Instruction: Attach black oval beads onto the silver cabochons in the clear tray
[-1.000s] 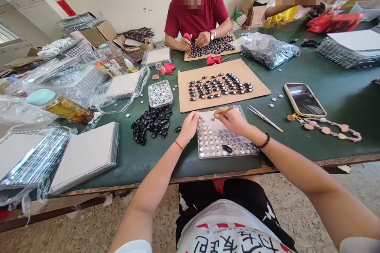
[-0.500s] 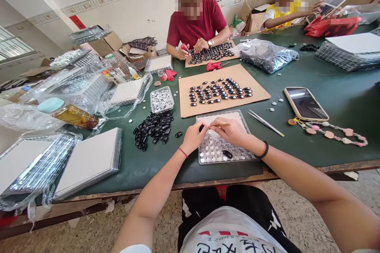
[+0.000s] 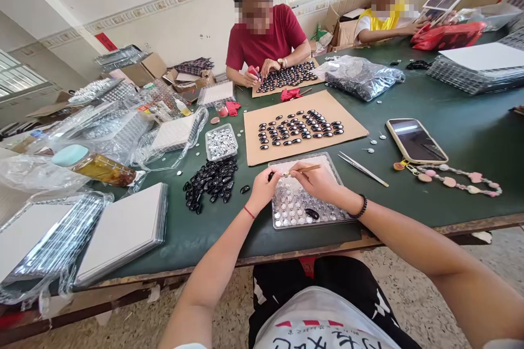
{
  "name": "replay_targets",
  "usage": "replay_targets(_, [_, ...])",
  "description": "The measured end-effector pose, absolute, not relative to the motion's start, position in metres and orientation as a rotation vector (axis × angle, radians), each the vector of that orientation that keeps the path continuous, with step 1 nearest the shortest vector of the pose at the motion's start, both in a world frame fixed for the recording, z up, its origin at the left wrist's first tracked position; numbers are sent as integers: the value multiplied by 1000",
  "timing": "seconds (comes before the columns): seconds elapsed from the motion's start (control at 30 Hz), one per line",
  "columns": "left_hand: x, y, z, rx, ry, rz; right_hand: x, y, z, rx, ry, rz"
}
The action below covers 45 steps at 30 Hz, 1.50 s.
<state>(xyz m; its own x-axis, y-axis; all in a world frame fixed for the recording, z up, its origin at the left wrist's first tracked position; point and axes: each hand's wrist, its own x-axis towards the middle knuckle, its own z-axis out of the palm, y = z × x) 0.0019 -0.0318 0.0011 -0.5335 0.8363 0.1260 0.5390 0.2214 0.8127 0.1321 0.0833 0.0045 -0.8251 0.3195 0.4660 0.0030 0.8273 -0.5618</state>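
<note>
Head: over a tray (image 3: 322,158) at the table's (image 3: 229,237) near edge, left hand (image 3: 263,187) pinches a black piece (image 3: 271,176), right hand (image 3: 319,182) a stick (image 3: 310,168).

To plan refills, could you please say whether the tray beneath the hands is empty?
Not empty: the tray holds a black piece and round discs.

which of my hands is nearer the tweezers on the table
Right. Your right hand is over the clear tray, just left of the tweezers. Your left hand is at the tray's left edge, farther from them.
</note>
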Motion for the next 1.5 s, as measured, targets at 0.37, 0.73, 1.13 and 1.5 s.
replay_targets(0.37, [1,-31,10,987,1996,1528,132,83,9,-422,-2194,1022])
replay_targets(0.73, [4,-32,15,1025,1740,1354,136,75,16,-362,-1890,1437])
replay_targets(1.13, [-75,-47,25,185,912,1943,136,82,11,-346,-1777,1558])
replay_targets(1.5, [7,-34,5,992,1779,1269,135,84,8,-380,-1956,1346])
